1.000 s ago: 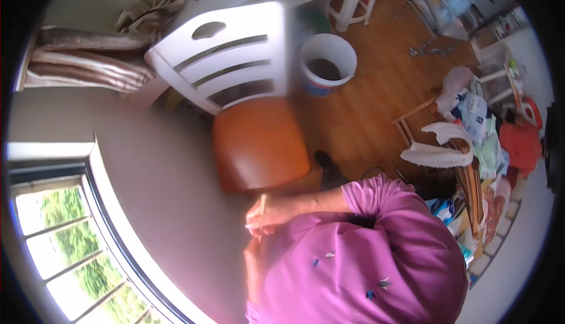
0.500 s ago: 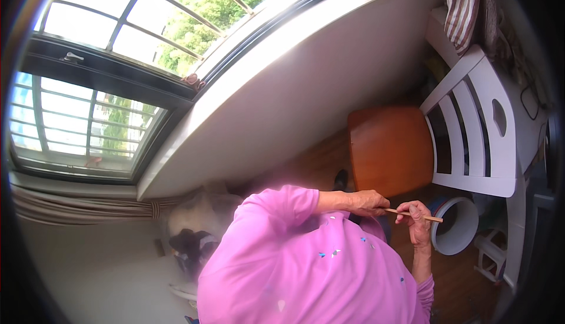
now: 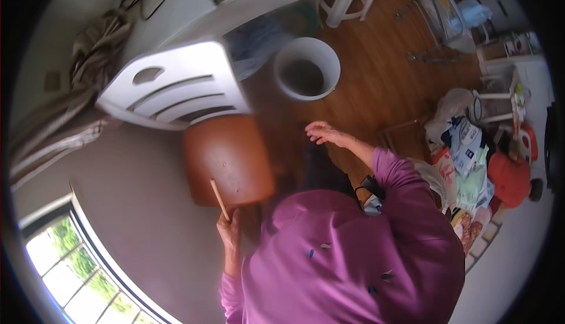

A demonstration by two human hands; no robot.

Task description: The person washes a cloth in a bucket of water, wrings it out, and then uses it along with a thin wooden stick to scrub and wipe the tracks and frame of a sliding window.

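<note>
My left hand [image 3: 228,230] is closed around the lower end of a thin, light wooden stick [image 3: 219,197]. The stick points up and away, its far end over the brown seat of a white-backed chair [image 3: 197,147]. My right hand [image 3: 323,133] is held out in front with its fingers apart and slightly bent, and nothing shows in it. Beyond that hand a white bucket [image 3: 331,59] stands on the floor, dark inside; the hand does not touch it.
A white plastic stool [image 3: 340,6] stands behind the bucket. Clothes and bags [image 3: 468,159] are heaped at the right, near a red garment [image 3: 509,177]. A metal-framed folding item [image 3: 435,18] is at the far right. A barred window [image 3: 76,265] lies at lower left.
The view has swung far to the right, away from the window. My right hand has let go of the stick and moved apart from it; the stick stays in my left hand.
</note>
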